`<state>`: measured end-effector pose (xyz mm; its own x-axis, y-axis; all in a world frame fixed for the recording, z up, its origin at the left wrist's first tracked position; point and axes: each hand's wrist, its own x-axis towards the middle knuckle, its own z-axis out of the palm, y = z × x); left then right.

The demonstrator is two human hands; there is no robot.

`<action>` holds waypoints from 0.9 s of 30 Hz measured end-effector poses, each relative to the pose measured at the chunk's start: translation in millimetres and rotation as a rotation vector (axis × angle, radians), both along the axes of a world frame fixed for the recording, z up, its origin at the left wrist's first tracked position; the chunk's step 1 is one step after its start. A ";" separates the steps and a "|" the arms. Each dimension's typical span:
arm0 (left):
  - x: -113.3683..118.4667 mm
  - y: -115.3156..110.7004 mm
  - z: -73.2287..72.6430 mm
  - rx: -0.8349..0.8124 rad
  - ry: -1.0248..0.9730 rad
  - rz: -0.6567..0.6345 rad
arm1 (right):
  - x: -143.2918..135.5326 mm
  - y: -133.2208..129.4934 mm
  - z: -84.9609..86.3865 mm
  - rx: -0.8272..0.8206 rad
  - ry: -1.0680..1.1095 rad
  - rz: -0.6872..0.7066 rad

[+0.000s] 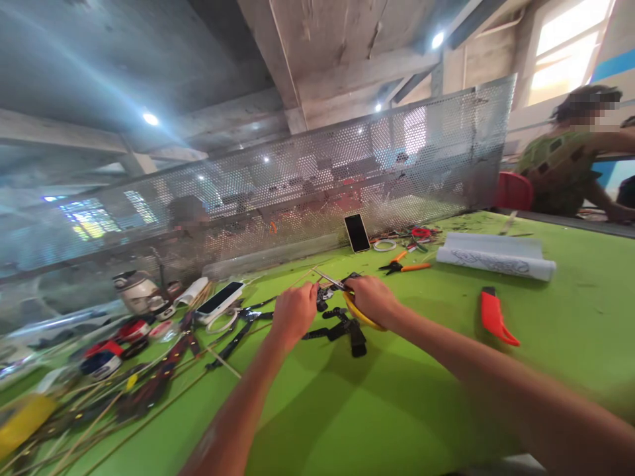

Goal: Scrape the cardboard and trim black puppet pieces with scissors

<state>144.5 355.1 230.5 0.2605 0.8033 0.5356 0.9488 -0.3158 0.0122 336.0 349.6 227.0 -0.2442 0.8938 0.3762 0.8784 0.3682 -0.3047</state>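
My right hand [372, 299] is closed around scissors with yellow handles [361, 313]; their metal blades point up and left, between my two hands. The fingers of my left hand [296, 311] are pressed together at the edge of a dark, strap-like piece [325, 297]. How much of that piece lies inside my fingers is hidden. Below the scissors, more black pieces [342, 328] rest on the green table [387, 403].
At the left lie leather straps [161, 370], thin sticks, tape rolls [100, 359] and a white device [219, 301]. Beyond are a phone [357, 233], orange-handled pliers [404, 266], rolled paper [496, 256] and a perforated metal screen [317, 178]. A red-handled tool [495, 318] lies right; a person [565, 158] sits behind.
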 end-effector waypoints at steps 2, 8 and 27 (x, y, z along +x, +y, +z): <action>2.7 -4.5 2.9 0.000 0.010 0.044 | -3.9 -3.7 -1.3 0.061 -0.070 -0.044; 10.5 -13.4 7.8 -0.024 0.020 0.141 | -13.3 -12.8 -7.0 0.147 -0.215 -0.127; -0.7 3.4 -1.6 -0.117 -0.050 0.009 | -10.4 7.9 -16.2 -0.070 0.052 0.021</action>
